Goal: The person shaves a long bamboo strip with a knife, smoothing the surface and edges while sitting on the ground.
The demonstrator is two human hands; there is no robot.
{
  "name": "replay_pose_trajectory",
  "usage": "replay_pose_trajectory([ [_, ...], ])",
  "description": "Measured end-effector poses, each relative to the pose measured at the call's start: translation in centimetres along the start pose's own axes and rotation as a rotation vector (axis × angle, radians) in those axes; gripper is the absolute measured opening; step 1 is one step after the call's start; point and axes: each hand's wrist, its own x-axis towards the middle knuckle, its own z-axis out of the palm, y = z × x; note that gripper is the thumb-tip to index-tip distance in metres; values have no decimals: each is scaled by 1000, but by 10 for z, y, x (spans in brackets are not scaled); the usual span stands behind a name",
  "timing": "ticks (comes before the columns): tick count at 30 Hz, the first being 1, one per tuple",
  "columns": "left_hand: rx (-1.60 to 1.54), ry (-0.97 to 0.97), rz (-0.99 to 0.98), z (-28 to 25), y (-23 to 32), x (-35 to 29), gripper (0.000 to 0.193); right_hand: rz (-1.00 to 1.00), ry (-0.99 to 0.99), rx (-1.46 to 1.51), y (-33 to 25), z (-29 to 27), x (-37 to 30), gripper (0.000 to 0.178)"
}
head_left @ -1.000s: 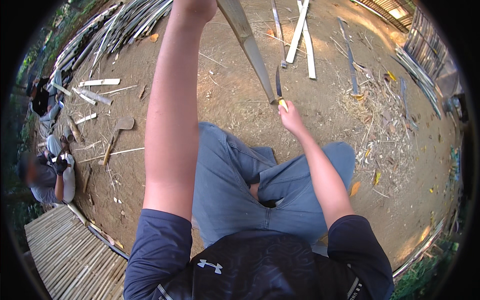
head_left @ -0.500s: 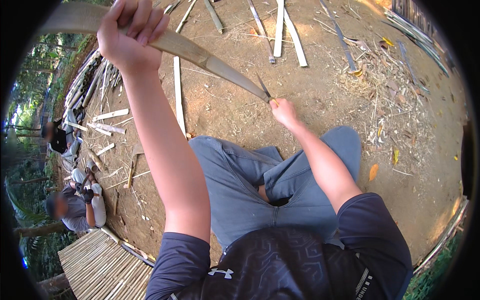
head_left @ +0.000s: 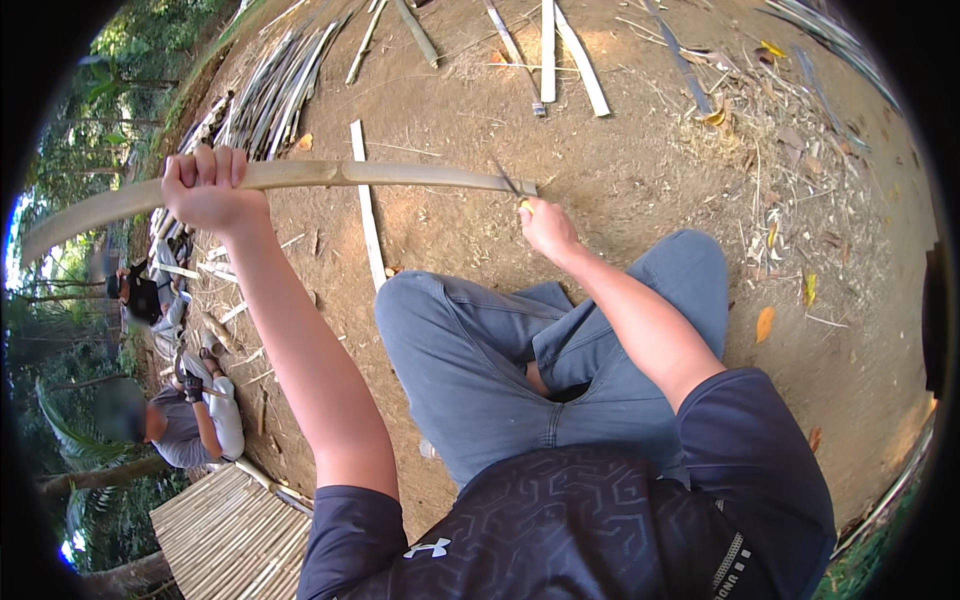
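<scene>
My left hand (head_left: 213,190) is closed round a long split bamboo strip (head_left: 400,174), raised at the upper left. The strip runs across in front of me, with a joint ring about midway between my hands, and its left part bends down toward the rim of the view. At its right end, my right hand (head_left: 549,230) is closed on the yellowish handle of a knife (head_left: 508,178). The dark, narrow blade points up and left and crosses the strip close to its tip. Whether the edge bites into the bamboo is too small to tell.
I sit cross-legged on bare earth. Several pale bamboo slats (head_left: 548,55) lie ahead, one slat (head_left: 367,215) nearer beneath the strip. Shavings and dry leaves (head_left: 775,190) litter the right. Two people (head_left: 190,415) sit at the left beside a bamboo-slat platform (head_left: 235,530).
My left hand has come lower and a little left, so the bamboo strip now lies nearly level instead of slanting. My right hand with the knife has shifted slightly left. The view has turned somewhat.
</scene>
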Motion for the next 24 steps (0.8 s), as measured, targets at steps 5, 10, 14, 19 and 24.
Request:
replay_pose_trajectory([
  [5,21,15,10,7,-2,-6,32,-78,71,-121,18,5,11,28],
  [10,34,49,7,-11,3,-5,31,-256,109,-137,-17,9,-5,27],
  [14,27,95,-17,-6,-5,2,32,-44,-44,-245,29,0,30,22],
  [19,22,123,-28,-43,-8,5,31,-97,-72,-147,14,17,24,19],
  [24,9,140,-20,-62,-7,12,29,-101,-33,-212,10,17,25,19],
])
